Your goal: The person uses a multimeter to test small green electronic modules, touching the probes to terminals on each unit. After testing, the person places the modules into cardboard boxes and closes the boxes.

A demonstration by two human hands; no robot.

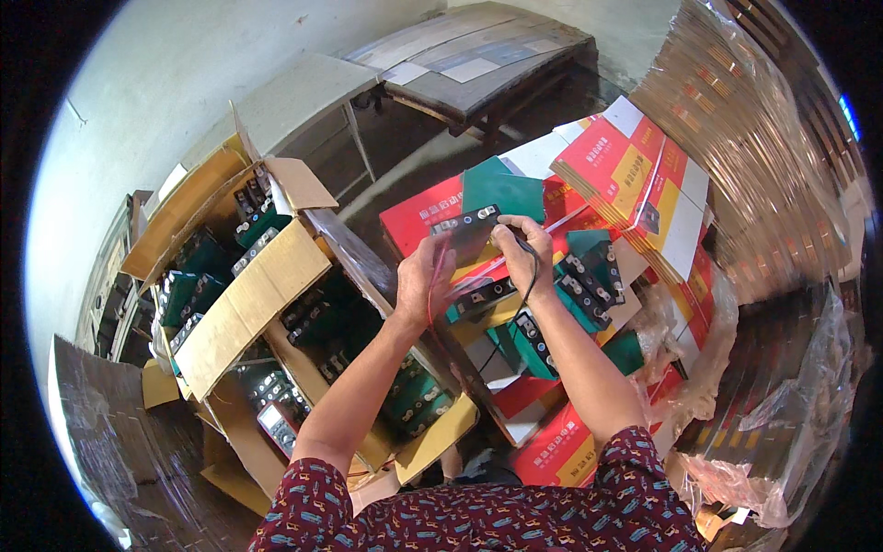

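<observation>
A dark battery block (472,237) with metal terminals on its black top is between my hands, above the red cartons. My left hand (425,278) is closed at its left end, with a thin red test lead (430,306) running out of the fingers. At its right end, the fingers of my right hand (524,259) are pinched by a terminal, and a black test lead (531,248) loops from them. Both probe tips are hidden. Whether the left fingers also grip the block, I cannot tell. A multimeter (274,421) sits in the open carton on the left.
Open brown cartons (253,308) with several green and black batteries stand at left. More batteries (589,290) lie among red and white printed cartons (635,175) at right. Flattened cardboard stacks (736,138) rise on the right. Behind is a worn table (478,69).
</observation>
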